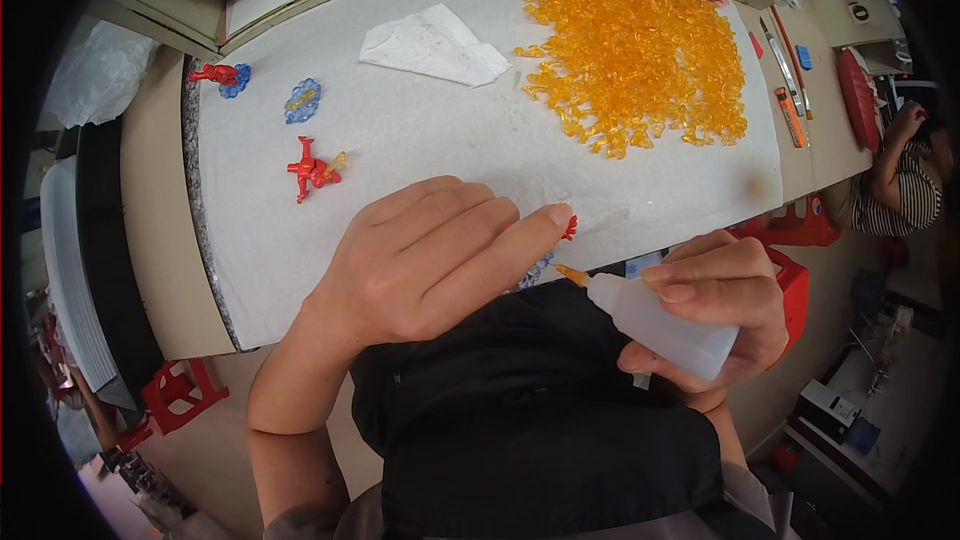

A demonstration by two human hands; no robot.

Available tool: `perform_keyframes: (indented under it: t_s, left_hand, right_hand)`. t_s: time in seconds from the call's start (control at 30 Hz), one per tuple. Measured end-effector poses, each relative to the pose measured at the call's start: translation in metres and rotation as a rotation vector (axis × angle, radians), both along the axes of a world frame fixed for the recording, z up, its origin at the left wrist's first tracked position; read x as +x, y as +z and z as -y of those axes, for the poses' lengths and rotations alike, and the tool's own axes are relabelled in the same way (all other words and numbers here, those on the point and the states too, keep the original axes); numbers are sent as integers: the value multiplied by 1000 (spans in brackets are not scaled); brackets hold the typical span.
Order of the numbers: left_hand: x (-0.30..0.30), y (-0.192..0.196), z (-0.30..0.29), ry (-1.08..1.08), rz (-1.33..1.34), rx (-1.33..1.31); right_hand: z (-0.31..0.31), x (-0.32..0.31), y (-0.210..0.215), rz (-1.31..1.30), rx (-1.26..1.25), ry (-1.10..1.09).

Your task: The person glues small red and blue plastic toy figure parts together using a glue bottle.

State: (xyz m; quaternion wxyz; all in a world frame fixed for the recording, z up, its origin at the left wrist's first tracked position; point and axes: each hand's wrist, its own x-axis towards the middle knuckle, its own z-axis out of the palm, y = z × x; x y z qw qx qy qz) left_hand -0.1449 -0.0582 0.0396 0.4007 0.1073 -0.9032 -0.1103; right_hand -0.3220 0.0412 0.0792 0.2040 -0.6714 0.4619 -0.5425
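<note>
My left hand (430, 255) is closed, its fingers bent over a small red figure (571, 229). Only a bit of red shows past the index fingertip, and a clear blue piece (536, 271) peeks out below the fingers. The rest is hidden behind the hand. In my right hand (728, 295) is a translucent white squeeze bottle (668, 325), tilted so its orange-tinted nozzle (573, 275) points at the blue piece, close to it. Farther left on the white sheet lie a red figure with an amber part (315, 171), a blue base (303, 101) and a red figure on a blue base (215, 74).
A large heap of amber pieces (640, 60) covers the back right of the white sheet (420, 130). Folded white tissue (432, 46) lies at the back. An orange cutter (789, 117) and tweezers (786, 60) rest at right. Another person (908, 175) sits beyond.
</note>
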Motion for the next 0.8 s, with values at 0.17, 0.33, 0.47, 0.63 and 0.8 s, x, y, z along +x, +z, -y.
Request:
perform_keyframes:
  t_s: [0.17, 0.33, 0.47, 0.63, 0.8]
  left_hand:
    - [1, -1, 0, 5, -1, -2]
    - [1, -2, 0, 5, -7, -1]
    - [1, -2, 0, 1, -5, 9]
    - [2, -1, 0, -3, 6, 21]
    - [1, -1, 0, -5, 0, 21]
  right_hand:
    - [1, 0, -2, 19, -8, 10]
    - [3, 1, -2, 46, -24, 4]
    - [4, 3, 0, 53, -19, -9]
    - [4, 2, 2, 29, -3, -18]
    - [4, 2, 2, 28, -4, -21]
